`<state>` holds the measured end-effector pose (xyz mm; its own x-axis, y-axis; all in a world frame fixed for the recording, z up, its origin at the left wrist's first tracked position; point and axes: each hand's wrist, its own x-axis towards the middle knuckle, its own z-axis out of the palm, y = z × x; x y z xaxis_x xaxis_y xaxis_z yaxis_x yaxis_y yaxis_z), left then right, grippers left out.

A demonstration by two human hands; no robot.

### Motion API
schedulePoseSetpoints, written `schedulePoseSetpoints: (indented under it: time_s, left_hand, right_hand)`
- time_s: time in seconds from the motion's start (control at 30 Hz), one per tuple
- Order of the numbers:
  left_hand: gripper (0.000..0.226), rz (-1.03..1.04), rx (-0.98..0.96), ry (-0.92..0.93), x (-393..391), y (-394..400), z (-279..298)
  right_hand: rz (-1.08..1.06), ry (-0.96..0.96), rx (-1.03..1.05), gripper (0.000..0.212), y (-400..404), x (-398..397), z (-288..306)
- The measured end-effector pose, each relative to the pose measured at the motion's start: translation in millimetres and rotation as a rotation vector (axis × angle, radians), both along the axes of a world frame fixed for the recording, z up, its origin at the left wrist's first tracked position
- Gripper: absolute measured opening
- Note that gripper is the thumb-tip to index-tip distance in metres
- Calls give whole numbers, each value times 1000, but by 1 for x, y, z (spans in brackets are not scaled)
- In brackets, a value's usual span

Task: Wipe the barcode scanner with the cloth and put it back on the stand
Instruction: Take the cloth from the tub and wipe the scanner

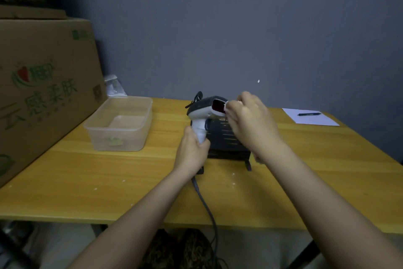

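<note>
The left hand (pixel 192 151) grips the barcode scanner (pixel 207 111) by its handle, steadying its window toward the right hand (pixel 248 122), whose fingers (pixel 234 108) pinch the cloth (pixel 226 105) against it.

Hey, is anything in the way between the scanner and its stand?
Nothing visible. The left hand holds the barcode scanner by its handle directly above the black stand, while the right hand presses the cloth against its window.

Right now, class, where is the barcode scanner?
In the head view the barcode scanner is at table centre, held by its handle in the left hand, above the dark stand, right of the plastic container.
</note>
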<state>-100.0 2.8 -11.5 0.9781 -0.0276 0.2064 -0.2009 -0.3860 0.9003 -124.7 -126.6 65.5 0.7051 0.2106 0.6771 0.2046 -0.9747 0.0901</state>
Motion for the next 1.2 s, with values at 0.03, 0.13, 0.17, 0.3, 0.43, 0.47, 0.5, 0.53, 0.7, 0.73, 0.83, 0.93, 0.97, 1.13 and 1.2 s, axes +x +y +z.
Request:
schedulePoseSetpoints:
  time_s: [0.03, 0.13, 0.17, 0.3, 0.43, 0.47, 0.5, 0.53, 0.7, 0.73, 0.83, 0.93, 0.97, 1.13, 1.2]
  left_hand:
    - [18, 0, -5, -11, 0, 1, 0]
    - [17, -1, -7, -34, -2, 0, 0]
    - [17, 3, 5, -42, -2, -1, 1]
    - [17, 2, 92, -60, 1, -2, 3]
    - [16, 2, 115, -50, 0, -4, 4]
    - [16, -2, 120, -51, -1, -5, 4]
    - [16, -7, 118, -50, -2, -5, 4]
    - [16, -9, 105, -47, -3, -5, 5]
    - [17, -8, 52, -61, -5, 2, 6]
    - [17, -14, 46, -64, -5, 3, 7]
    - [20, -21, 30, -69, -4, 3, 9]
    - [21, -4, 44, -72, -3, 2, 11]
    - [21, 2, 51, -74, -3, 2, 11]
    - [17, 8, 91, -95, -1, 1, 9]
    - [15, -4, 116, -101, 0, -1, 7]
  right_hand:
    - [-5, 65, 43, 15, 1, -2, 3]
    - [49, 209, 252, 20, -1, -7, 20]
    - [87, 229, 315, 19, -2, -9, 24]
    - [326, 249, 582, 15, 3, -13, 25]
    - [332, -82, 346, 8, 4, -7, 6]
    - [284, -188, 218, 8, 4, -5, 0]
    - [231, -280, 110, 7, 3, -3, -5]
    - [180, -349, 36, 4, 3, -1, -8]
    - [-29, -285, -19, 15, -5, 2, -10]
    - [-31, -239, -20, 15, -6, 2, -8]
    - [-3, -71, 12, 5, -5, -4, 4]
    - [11, 117, 109, 18, -8, -8, 18]
    - [48, 133, 151, 21, -10, -9, 20]
    - [263, 99, 322, 17, -9, -10, 14]
    - [359, 51, 369, 15, -4, -8, 11]
